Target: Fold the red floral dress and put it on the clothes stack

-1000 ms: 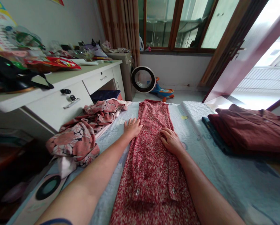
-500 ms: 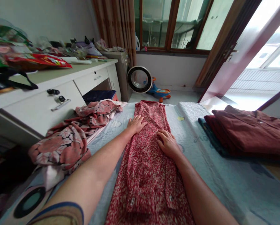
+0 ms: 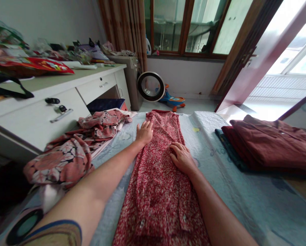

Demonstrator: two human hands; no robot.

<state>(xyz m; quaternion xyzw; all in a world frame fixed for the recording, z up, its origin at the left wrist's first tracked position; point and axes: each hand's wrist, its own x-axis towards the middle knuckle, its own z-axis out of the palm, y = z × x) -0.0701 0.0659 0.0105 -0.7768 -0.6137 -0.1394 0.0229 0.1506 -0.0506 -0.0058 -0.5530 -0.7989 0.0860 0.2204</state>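
Observation:
A red garment with a pale speckled print [image 3: 160,177] lies lengthwise in front of me, folded into a long strip, with small shiny fasteners near its close end. My left hand [image 3: 144,133] rests at its left edge toward the far end, fingers spread. Flat on the right side of the cloth, about midway along, lies my right hand [image 3: 183,156] with its fingers stretched out. Neither hand grasps the fabric. Under the garment is a light blue patterned bed cover [image 3: 206,143].
A crumpled pink floral cloth [image 3: 66,159] lies on the left. Folded dark red and green clothes [image 3: 273,143] are stacked on the right. Beyond the bed stand a washing machine with its round door [image 3: 151,86] open and a blue ride-on toy [image 3: 173,99]. A cluttered desk [image 3: 91,80] runs along the left.
My left hand has moved a little farther along the garment's left edge, fingers more raised. The right hand stays in about the same place on the cloth. The view has shifted slightly.

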